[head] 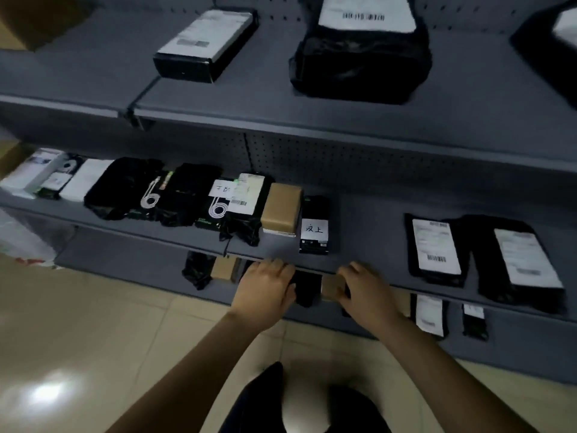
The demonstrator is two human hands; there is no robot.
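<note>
Reaching under the front lip of the grey metal middle shelf (359, 220), the person is working at the grey lowest shelf (125, 254) with both hands. The left hand (265, 289) is curling its fingers round the left side of a soft black plastic packet (307, 290) and gripping it. The right hand (363, 285) is closing round a small brown cardboard box (332, 287) just beside that packet. Both things are sitting at the front of the lowest shelf, partly hidden by the shelf above, and they are touching or very nearly so. Neither is looking lifted clear, so the job is appearing to be at an early or middle stage: the pair is being grasped, but I cannot tell whether it is going in or coming out. On the middle shelf, a row of black packets, a larger tan box (282, 210) and a black labelled packet (314, 226) are lying in line.
</note>
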